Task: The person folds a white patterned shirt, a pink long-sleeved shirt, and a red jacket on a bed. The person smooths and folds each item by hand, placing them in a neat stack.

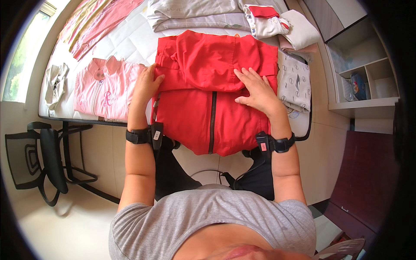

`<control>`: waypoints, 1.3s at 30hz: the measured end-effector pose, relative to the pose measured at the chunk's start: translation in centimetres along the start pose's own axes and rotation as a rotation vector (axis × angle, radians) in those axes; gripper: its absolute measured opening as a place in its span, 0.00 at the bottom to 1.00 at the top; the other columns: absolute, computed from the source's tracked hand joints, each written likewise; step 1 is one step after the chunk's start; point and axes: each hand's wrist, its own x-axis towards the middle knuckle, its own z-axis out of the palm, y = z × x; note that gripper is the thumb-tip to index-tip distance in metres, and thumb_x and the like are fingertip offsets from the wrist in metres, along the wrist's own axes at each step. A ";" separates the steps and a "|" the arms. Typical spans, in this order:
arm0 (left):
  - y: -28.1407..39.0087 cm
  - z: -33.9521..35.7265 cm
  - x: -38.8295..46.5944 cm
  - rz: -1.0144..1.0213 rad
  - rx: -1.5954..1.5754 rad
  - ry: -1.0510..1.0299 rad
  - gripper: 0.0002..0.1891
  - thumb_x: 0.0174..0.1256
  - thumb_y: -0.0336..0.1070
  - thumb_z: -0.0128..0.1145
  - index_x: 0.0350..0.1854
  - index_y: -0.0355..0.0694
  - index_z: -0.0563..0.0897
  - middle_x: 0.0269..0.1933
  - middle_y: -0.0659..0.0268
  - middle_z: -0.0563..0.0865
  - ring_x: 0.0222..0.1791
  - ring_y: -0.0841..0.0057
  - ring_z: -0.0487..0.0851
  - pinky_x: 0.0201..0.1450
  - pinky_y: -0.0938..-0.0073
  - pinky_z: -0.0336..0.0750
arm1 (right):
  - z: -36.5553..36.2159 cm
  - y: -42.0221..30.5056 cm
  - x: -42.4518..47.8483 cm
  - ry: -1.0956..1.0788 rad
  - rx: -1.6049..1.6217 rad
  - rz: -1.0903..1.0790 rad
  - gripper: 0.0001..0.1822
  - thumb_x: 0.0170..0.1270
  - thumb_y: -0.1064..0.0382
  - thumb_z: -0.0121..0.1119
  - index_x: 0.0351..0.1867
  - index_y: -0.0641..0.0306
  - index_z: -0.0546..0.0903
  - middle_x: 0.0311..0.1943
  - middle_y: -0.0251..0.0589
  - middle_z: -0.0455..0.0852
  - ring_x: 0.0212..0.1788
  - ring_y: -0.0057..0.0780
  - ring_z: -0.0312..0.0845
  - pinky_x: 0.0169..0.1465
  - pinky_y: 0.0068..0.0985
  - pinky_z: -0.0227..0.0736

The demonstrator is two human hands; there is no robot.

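Note:
In front of me a red zip-up jacket [185,113] lies partly folded at the bed's edge, its lower part hanging over. A dark zipper [213,122] runs down its middle, and a red folded section [211,61] lies across the upper part. My left hand [148,83] touches the jacket's left edge, thumb apart from the fingers. On the right side of the folded section, my right hand [255,89] rests palm down with its fingers spread. Just left of my left hand lies a folded pink zip jacket [104,91] with embroidery.
The quilted mattress [130,42] also bears a small pale cloth [56,85], striped and pink fabric [104,24], grey bedding [198,16], folded white clothes [265,22] and a patterned folded cloth [294,83]. A black chair [53,159] stands left; open shelving [364,78] stands right.

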 end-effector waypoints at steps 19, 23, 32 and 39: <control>1.7 -3.6 -2.6 -0.266 -0.062 -0.550 0.42 0.47 0.32 0.66 0.67 0.34 0.58 0.38 0.55 0.82 0.39 0.71 0.81 0.42 0.72 0.73 | -3.3 -0.4 0.4 0.106 0.246 -0.127 0.05 0.46 0.68 0.59 0.25 0.66 0.81 0.24 0.42 0.78 0.30 0.36 0.75 0.35 0.29 0.68; 0.7 -3.8 -3.1 -0.050 0.207 -0.224 0.34 0.46 0.41 0.67 0.57 0.36 0.70 0.28 0.57 0.83 0.32 0.65 0.82 0.35 0.69 0.75 | -3.7 -0.9 1.0 0.135 0.302 -0.026 0.07 0.48 0.67 0.57 0.28 0.64 0.83 0.21 0.43 0.82 0.26 0.36 0.78 0.32 0.30 0.70; 4.7 0.0 -1.4 0.482 -0.195 -0.135 0.25 0.51 0.40 0.64 0.53 0.40 0.74 0.51 0.53 0.78 0.51 0.60 0.76 0.52 0.66 0.70 | -3.2 -1.8 4.4 0.605 1.394 -0.214 0.35 0.67 0.66 0.47 0.70 0.62 0.43 0.71 0.49 0.45 0.72 0.34 0.41 0.69 0.32 0.41; 6.2 0.3 -0.2 0.349 -0.127 -0.069 0.18 0.50 0.36 0.62 0.45 0.39 0.78 0.47 0.55 0.79 0.48 0.57 0.76 0.50 0.64 0.71 | -3.7 -0.1 3.3 -0.010 0.914 -0.126 0.11 0.63 0.64 0.55 0.37 0.73 0.81 0.32 0.42 0.84 0.36 0.25 0.80 0.42 0.19 0.72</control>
